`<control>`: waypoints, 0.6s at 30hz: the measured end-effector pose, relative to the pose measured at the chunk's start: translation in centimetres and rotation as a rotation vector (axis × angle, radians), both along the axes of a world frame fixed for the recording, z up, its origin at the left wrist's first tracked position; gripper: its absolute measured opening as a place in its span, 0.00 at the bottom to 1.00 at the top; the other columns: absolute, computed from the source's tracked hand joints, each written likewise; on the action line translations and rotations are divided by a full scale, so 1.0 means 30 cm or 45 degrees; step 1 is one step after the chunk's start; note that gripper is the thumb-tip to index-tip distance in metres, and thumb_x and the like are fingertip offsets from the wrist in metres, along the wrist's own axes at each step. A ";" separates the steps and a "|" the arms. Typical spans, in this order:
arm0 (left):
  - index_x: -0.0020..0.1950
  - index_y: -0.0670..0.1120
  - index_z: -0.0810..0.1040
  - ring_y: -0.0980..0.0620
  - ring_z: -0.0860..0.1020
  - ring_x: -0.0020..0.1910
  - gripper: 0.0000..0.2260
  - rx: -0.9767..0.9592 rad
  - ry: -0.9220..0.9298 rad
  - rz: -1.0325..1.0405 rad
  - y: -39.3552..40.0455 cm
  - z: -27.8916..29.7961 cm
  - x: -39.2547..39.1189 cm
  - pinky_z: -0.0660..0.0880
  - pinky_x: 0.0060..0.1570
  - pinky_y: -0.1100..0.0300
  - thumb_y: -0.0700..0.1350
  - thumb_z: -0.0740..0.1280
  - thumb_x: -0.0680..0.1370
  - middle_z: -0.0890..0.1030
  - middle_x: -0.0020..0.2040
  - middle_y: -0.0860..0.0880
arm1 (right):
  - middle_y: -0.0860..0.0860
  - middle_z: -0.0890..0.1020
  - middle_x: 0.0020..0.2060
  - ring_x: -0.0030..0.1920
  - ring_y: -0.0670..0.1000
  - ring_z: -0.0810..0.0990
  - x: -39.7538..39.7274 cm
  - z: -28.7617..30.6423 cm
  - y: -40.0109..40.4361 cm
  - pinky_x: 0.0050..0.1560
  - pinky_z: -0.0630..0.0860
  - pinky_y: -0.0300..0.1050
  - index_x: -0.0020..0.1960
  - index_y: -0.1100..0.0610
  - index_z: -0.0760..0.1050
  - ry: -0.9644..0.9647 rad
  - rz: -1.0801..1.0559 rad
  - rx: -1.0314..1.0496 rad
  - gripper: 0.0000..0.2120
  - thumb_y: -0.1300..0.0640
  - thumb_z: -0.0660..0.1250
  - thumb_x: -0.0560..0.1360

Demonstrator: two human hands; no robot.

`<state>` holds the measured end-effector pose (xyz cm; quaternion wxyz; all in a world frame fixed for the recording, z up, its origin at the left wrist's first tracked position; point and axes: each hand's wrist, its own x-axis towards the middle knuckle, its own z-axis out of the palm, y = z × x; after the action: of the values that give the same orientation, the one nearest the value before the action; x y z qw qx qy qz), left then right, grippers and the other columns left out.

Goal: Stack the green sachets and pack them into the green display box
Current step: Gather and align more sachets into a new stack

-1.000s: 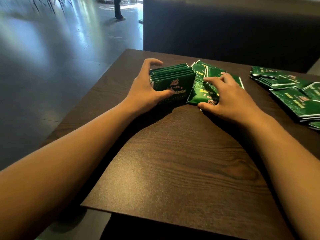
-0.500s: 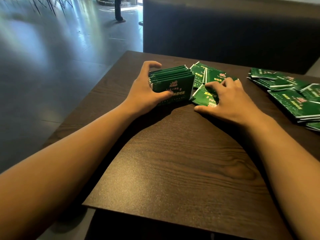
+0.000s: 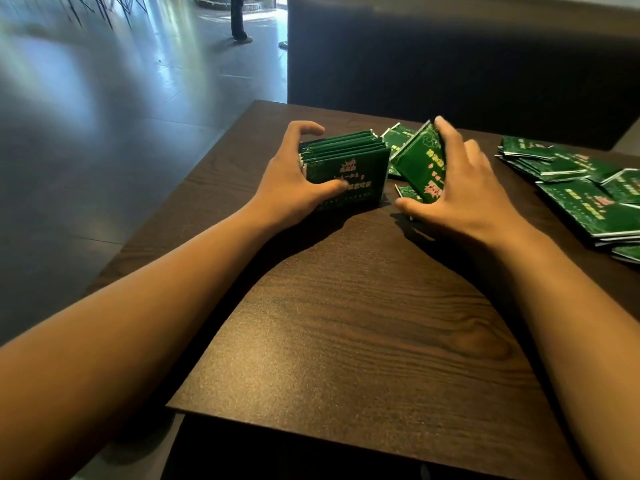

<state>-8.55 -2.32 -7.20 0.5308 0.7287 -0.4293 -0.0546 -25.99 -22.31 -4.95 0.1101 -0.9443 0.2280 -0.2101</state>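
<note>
Several green sachets stand on edge as a stack [image 3: 346, 168] on the dark wooden table [image 3: 346, 323]. My left hand [image 3: 294, 178] grips this stack, thumb on its front face and fingers curled over its far side. Just to the right, my right hand [image 3: 453, 192] holds one green sachet [image 3: 420, 164] tilted up off the table, thumb at its near end and fingertips at its far end. A few loose sachets [image 3: 398, 140] lie flat beneath and behind it. No green display box is in view.
A spread pile of more green sachets [image 3: 581, 192] covers the table's right side. A dark bench back [image 3: 450, 64] rises behind the table. The table's left edge drops to a shiny floor, where a person's legs [image 3: 239, 19] stand far off.
My right hand has lifted one sachet from flat on the table to a tilted, raised position. My left hand keeps its grip on the upright stack.
</note>
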 end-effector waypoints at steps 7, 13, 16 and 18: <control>0.71 0.50 0.66 0.50 0.80 0.60 0.31 -0.009 -0.002 0.011 -0.002 0.000 0.000 0.81 0.62 0.47 0.44 0.79 0.73 0.77 0.63 0.49 | 0.54 0.70 0.57 0.54 0.48 0.69 0.007 0.016 0.027 0.53 0.69 0.46 0.79 0.50 0.65 -0.279 0.085 0.011 0.35 0.50 0.58 0.71; 0.71 0.50 0.66 0.50 0.80 0.61 0.32 -0.014 0.007 0.014 -0.003 -0.005 0.005 0.80 0.63 0.47 0.44 0.79 0.73 0.76 0.63 0.49 | 0.58 0.76 0.51 0.48 0.47 0.71 0.003 0.029 0.041 0.44 0.67 0.34 0.62 0.59 0.79 -0.613 0.188 -0.153 0.19 0.62 0.63 0.72; 0.71 0.49 0.66 0.51 0.80 0.60 0.32 -0.015 -0.003 0.014 -0.004 -0.005 0.005 0.80 0.63 0.49 0.43 0.79 0.73 0.76 0.61 0.50 | 0.58 0.81 0.45 0.43 0.50 0.75 -0.007 0.041 0.051 0.41 0.67 0.40 0.56 0.63 0.78 -0.728 0.227 -0.238 0.14 0.64 0.66 0.71; 0.71 0.49 0.66 0.51 0.80 0.60 0.32 -0.016 -0.005 0.003 -0.004 -0.005 0.006 0.80 0.63 0.49 0.43 0.79 0.73 0.76 0.61 0.51 | 0.57 0.82 0.43 0.40 0.54 0.79 -0.016 0.046 0.067 0.38 0.72 0.46 0.56 0.63 0.77 -0.794 0.247 -0.222 0.12 0.64 0.66 0.72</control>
<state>-8.37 -2.45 -7.34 0.5345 0.7260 -0.4298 -0.0496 -26.46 -20.30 -3.57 0.1128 -0.8578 0.0738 -0.4960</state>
